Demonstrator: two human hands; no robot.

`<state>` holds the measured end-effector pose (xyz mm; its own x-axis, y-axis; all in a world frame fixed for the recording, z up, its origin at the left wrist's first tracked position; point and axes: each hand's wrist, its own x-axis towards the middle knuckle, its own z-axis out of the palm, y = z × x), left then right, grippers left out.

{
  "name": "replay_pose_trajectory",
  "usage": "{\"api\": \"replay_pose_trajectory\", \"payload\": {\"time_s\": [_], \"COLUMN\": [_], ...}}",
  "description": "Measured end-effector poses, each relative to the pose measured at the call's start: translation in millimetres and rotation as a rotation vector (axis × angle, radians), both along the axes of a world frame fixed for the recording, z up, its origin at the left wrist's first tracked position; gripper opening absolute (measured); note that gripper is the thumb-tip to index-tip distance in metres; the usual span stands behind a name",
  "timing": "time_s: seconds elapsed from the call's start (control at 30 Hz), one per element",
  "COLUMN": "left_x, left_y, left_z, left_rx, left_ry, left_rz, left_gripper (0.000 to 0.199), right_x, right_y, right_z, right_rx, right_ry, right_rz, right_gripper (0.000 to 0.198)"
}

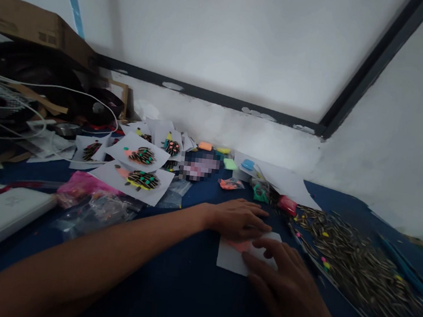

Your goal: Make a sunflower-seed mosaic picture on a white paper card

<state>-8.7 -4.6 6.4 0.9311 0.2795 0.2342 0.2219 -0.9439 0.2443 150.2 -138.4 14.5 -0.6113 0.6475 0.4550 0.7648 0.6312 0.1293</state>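
Observation:
A small white sheet of paper [228, 262] lies on the blue tabletop, with a flat coral-pink patch [238, 245], seemingly modelling clay, on it. My left hand [240, 220] stretches over the sheet's far edge, fingers extended and palm down. Close to the patch, my right hand [292, 285] hovers or rests above the sheet's right side, thumb and index finger apart. Its fingertips are near the patch's right edge; whether they touch it I cannot tell. Both hands cover part of the sheet.
Striped sunflower seeds [367, 268] spread across the right. Cards with seed-covered hedgehog figures [142, 178] lie at left, behind clear plastic bags [102, 209]. Coloured clay packs [248, 164] sit near the wall. A white device [1, 221], cables and a cardboard box [39, 24] occupy the left.

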Motion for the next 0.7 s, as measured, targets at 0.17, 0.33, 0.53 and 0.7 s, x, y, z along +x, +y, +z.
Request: {"api": "replay_pose_trajectory", "payload": {"time_s": [0.17, 0.33, 0.53, 0.7], "left_x": [0, 0, 0, 0], "left_y": [-2, -3, -3, -3], "left_z": [2.6, 4.6, 4.1, 3.2], "left_rx": [-0.007, -0.005, -0.003, 0.010], "left_ry": [-0.008, 0.025, 0.029, 0.009], "left_rz": [0.004, 0.013, 0.015, 0.012], "left_gripper": [0.035, 0.036, 0.036, 0.035], "right_x": [-3, -8, -11, -8], "right_y": [1, 0, -2, -2], "right_z": [1, 4, 3, 0], "right_rx": [-0.011, -0.062, -0.084, -0.030], "right_ry": [-0.035, -0.081, -0.083, -0.026], "right_rz": [0.008, -0.034, -0.043, -0.020], "right_gripper": [0.031, 0.031, 0.028, 0.031]}}
